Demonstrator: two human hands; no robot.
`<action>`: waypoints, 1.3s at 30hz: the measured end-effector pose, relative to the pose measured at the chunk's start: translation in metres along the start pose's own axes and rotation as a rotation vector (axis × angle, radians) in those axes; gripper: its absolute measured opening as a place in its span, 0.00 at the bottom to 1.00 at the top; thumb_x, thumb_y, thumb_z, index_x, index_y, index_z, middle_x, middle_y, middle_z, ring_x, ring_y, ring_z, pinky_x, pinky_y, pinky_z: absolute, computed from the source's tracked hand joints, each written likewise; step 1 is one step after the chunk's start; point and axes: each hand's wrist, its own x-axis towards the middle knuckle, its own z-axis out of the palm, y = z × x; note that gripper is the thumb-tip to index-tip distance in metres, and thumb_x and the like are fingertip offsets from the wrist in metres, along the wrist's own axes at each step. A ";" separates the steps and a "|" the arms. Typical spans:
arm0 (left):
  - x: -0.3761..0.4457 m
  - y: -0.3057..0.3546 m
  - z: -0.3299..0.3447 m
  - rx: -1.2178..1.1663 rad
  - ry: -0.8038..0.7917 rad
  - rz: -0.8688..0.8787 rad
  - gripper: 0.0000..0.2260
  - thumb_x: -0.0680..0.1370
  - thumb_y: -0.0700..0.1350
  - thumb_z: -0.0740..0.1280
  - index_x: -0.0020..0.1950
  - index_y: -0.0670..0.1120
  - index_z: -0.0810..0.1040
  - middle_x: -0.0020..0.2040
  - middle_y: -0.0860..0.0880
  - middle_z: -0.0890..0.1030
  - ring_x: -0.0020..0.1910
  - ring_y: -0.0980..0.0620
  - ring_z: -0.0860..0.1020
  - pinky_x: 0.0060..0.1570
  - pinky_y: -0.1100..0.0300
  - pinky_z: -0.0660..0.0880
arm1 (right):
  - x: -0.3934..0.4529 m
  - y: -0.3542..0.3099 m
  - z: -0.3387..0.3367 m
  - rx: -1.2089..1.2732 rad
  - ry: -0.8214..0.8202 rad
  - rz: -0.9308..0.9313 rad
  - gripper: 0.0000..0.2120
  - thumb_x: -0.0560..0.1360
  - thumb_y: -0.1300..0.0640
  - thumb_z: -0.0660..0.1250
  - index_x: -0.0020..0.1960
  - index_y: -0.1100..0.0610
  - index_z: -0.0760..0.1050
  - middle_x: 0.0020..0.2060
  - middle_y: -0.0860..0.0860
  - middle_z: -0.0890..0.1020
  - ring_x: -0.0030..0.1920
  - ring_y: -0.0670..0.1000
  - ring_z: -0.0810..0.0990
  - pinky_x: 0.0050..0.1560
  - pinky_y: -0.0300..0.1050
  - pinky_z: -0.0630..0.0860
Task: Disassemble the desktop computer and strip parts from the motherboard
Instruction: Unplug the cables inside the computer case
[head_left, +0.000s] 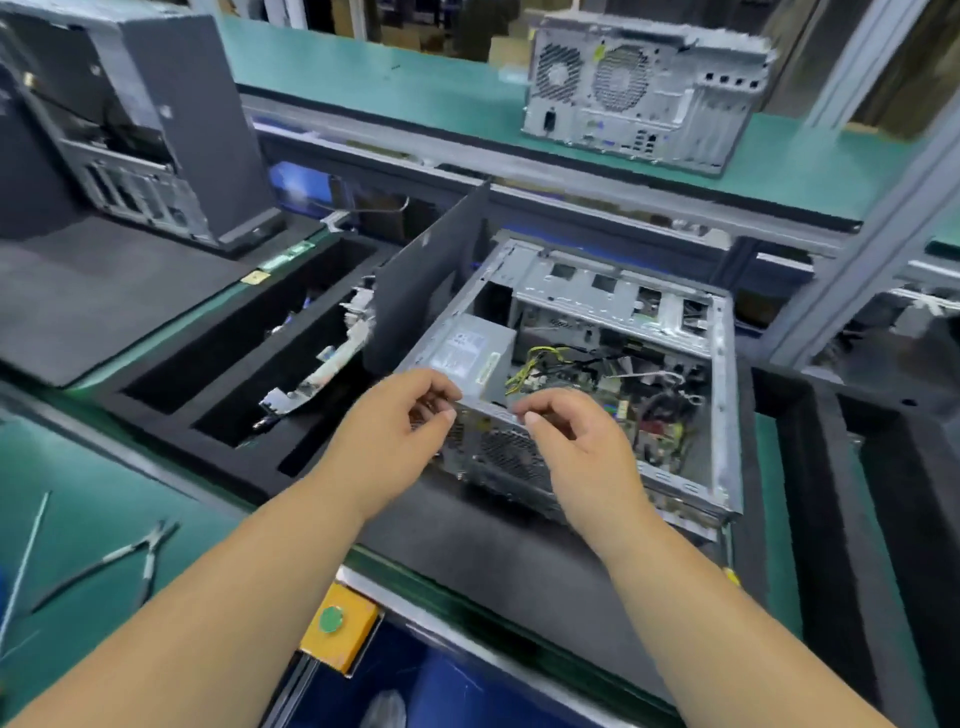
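An opened desktop computer case lies on its side on a black foam pad, its rear fan grille facing me. Inside I see a grey power supply, yellow and black cables and part of the motherboard. The dark side panel stands upright against the case's left side. My left hand and my right hand both have curled fingers at the near top rim of the case, thumbs and fingertips pinching its metal edge.
Black foam trays to the left hold removed metal and plastic parts. Pliers and a thin rod lie on the green bench. Another tower stands at the far left, a third on the far belt. An orange button box sits at the bench edge.
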 end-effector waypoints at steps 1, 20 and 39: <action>-0.001 -0.010 -0.011 0.000 0.033 -0.020 0.10 0.76 0.39 0.67 0.48 0.55 0.79 0.42 0.57 0.78 0.41 0.57 0.76 0.43 0.70 0.72 | 0.004 -0.003 0.015 -0.003 -0.038 -0.027 0.11 0.79 0.58 0.65 0.46 0.42 0.80 0.44 0.40 0.78 0.44 0.43 0.77 0.43 0.33 0.70; -0.137 -0.226 -0.146 0.399 0.373 -0.872 0.07 0.74 0.45 0.67 0.51 0.53 0.76 0.47 0.55 0.79 0.45 0.48 0.78 0.44 0.56 0.74 | 0.016 -0.012 0.255 0.029 -0.606 -0.093 0.10 0.77 0.60 0.64 0.49 0.47 0.81 0.44 0.39 0.78 0.44 0.41 0.76 0.44 0.29 0.69; -0.138 -0.265 -0.153 0.603 0.219 -1.135 0.06 0.75 0.41 0.64 0.49 0.44 0.78 0.44 0.44 0.79 0.39 0.43 0.76 0.35 0.57 0.70 | 0.017 -0.003 0.252 0.022 -0.608 -0.014 0.12 0.78 0.60 0.64 0.48 0.45 0.81 0.42 0.39 0.77 0.42 0.42 0.75 0.41 0.29 0.70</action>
